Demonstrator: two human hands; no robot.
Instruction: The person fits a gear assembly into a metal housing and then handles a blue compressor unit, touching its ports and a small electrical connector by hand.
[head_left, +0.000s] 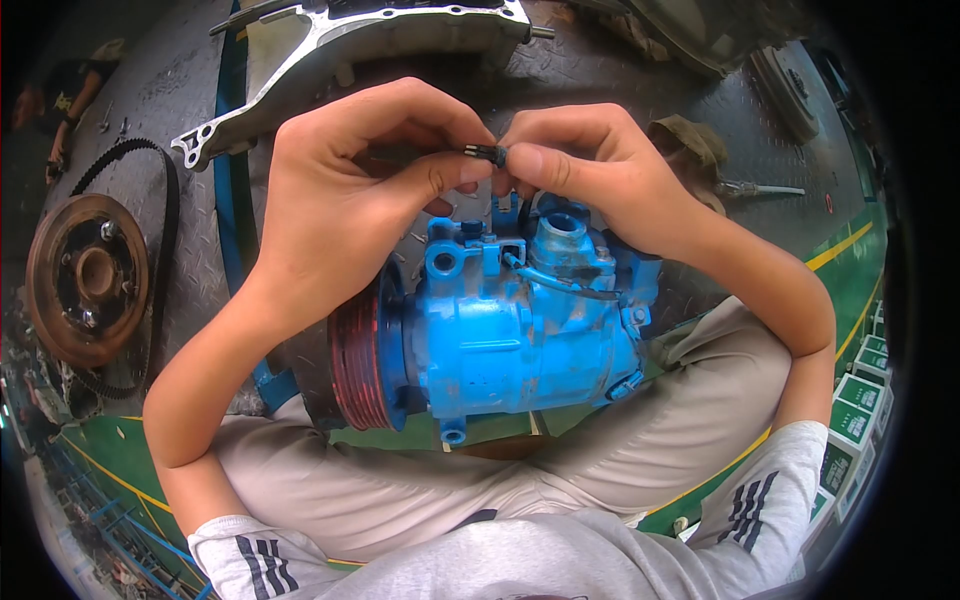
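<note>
Two bare hands meet just above a blue compressor (pixel 520 330), which sits on the floor between the person's knees, red pulley (pixel 358 358) on its left end. Far left of compressor: rusty brake disc (pixel 88 280) flat on the steel plate floor (pixel 640 75), black toothed belt (pixel 160 200) looped around its upper and right side. Up-left of compressor: grey cast bracket (pixel 330 40), one end touching a blue strip on the floor. Left hand (pixel 350 190) above compressor's left half, fingers curled, thumb and forefinger pinching a small black connector (pixel 488 153). Right hand (pixel 600 170) above compressor's right half, thumb and fingers closed on the same connector from the other side; fingertips of both hands touching. A thin black wire drops from connector toward compressor top. Right of compressor: tan glove (pixel 690 145), metal tool (pixel 760 188) beside it. Far right: stack of green-white boxes (pixel 855 420).
</note>
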